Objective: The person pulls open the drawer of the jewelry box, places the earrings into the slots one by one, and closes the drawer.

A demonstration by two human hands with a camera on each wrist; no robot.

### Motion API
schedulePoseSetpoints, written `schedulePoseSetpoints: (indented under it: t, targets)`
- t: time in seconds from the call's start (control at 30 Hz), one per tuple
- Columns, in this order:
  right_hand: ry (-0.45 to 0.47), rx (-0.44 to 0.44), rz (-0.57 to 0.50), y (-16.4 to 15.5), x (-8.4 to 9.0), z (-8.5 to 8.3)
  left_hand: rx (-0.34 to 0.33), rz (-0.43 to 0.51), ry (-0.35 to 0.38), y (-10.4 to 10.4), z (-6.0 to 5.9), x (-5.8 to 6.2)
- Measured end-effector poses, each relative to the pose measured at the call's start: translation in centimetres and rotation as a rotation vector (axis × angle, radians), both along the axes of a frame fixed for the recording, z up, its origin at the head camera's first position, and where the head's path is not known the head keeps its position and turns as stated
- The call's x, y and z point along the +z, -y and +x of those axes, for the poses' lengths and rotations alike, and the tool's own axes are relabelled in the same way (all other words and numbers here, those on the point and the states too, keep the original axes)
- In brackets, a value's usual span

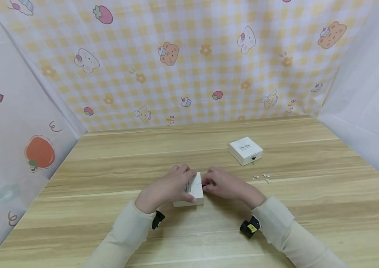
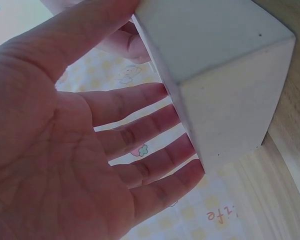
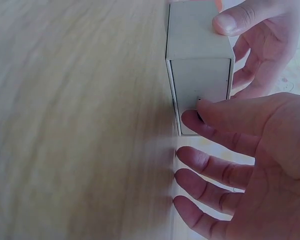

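1. Sleeves in pale cream come in from the bottom edge of the head view, each with a small wrist camera, and both hands meet at a small white box (image 1: 190, 190) on the wooden table (image 1: 109, 223).
2. At the box's left side, the left hand (image 1: 166, 189) steadies it: the thumb (image 3: 230, 21) presses on the upper face and the four fingers (image 2: 140, 130) curve along the far side, holding the box.
3. At the box's right end, the right hand (image 1: 224, 184) has thumb and forefinger (image 3: 210, 122) pinching a small dark tab on the end face, where a drawer seam shows; the other three fingers hang loose and slightly spread.
4. The step in hand looks like opening the box by its drawer. Judging by the grip, the next move calls for a straight, gentle pull away from the box while the left hand keeps the shell from sliding.
5. Beyond the box and to its right stands a second white box (image 1: 245, 150), shut, and nearer, a few tiny white pieces (image 1: 263, 177) lie loose on the wood.
6. Behind the box hangs a checked cartoon backdrop (image 1: 189, 59).
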State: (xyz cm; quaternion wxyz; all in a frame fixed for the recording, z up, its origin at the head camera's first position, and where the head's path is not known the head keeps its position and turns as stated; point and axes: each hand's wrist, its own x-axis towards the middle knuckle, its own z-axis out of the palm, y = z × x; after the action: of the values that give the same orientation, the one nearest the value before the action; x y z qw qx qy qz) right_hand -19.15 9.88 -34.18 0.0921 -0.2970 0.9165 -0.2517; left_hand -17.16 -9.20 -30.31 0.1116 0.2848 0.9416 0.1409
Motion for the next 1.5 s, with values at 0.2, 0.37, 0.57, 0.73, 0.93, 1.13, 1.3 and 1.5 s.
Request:
schedulePoseSetpoints:
  t: [0.2,0.37,0.57,0.73,0.93,1.13,1.3,1.5]
  targets:
    - [0.006,-0.005,-0.005,0.0,-0.1,0.0,0.006,-0.007,0.008,-0.1,0.1,0.1]
    - [0.003,-0.001,-0.006,0.0,0.0,0.1,0.007,-0.006,0.009,-0.1,0.1,0.1]
    - [-0.024,0.011,-0.007,-0.1,0.1,0.1,0.007,0.004,0.004,0.0,0.0,0.0]
    - [-0.031,0.019,-0.006,-0.1,0.1,0.1,0.01,0.004,0.006,0.0,0.1,-0.1]
    - [-0.023,0.023,-0.005,-0.2,0.1,0.0,0.013,0.01,0.014,0.0,0.2,0.0]
    - [-0.016,0.027,-0.014,-0.7,0.1,-0.4,0.016,0.015,0.01,-0.1,0.1,0.1]
    - [-0.004,0.045,-0.017,-1.2,0.2,-0.7,0.017,0.014,0.015,-0.1,0.0,0.0]
    - [0.023,0.045,-0.011,-1.7,0.4,-0.9,0.014,0.014,0.012,-0.1,-0.1,0.0]
